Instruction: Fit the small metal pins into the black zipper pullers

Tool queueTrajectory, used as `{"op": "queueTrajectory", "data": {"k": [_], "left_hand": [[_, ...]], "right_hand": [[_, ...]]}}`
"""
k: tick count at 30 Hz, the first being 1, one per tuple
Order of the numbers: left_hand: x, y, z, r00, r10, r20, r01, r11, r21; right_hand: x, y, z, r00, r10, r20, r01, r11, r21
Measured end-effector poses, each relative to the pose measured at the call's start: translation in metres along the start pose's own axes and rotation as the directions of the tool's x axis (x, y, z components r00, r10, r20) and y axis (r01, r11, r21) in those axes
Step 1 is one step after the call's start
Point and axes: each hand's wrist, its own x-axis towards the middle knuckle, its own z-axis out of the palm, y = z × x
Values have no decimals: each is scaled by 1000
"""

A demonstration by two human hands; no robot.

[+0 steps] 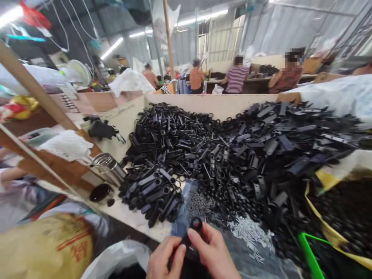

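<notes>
At the table's near edge, both my hands are closed on one black plastic piece with a ring at one end (pixel 196 223). My left hand (pixel 166 256) grips its lower part, with thumb and fingers pinched in. Up by the ring, my right hand (pixel 215 248) presses its thumb against the piece. The lower end is hidden by my fingers and blends into dark material below. Just beyond lie small metal screws (pixel 202 202) on a blue cloth (pixel 180 221). To the right is a pile of white, pin-like pieces (pixel 251 232). A stack of similar black ringed pieces (pixel 157 190) lies left of the screws.
A large heap of black parts (pixel 186 143) covers the tabletop's middle and right. A steel flask (pixel 112 168) and dark cup (pixel 100 193) stand left. A white bag (pixel 119 259) is near left; a green-rimmed basket (pixel 309 255) is near right. Several people (pixel 236 77) work farther back.
</notes>
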Motion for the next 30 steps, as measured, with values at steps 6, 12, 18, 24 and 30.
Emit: {"op": "queueTrajectory", "data": {"k": [6, 12, 18, 24, 30], "left_hand": [[45, -3, -36, 983, 165, -77, -152, 977, 148], [79, -10, -36, 881, 466, -77, -409, 834, 370], [92, -27, -27, 667, 744, 25, -563, 482, 671], [100, -38, -23, 672, 734, 97, -540, 396, 742], [98, -29, -21, 692, 707, 142, -536, 373, 757]], "right_hand": [[39, -49, 48, 996, -43, 75, 41, 999, 24], [71, -54, 60, 990, -127, 68, 137, 976, -169], [95, -57, 54, 984, -178, 7, 161, 870, -465], [102, -91, -1, 957, -288, -22, 161, 595, -787], [127, -106, -16, 962, -225, 154, 195, 174, -965]]}}
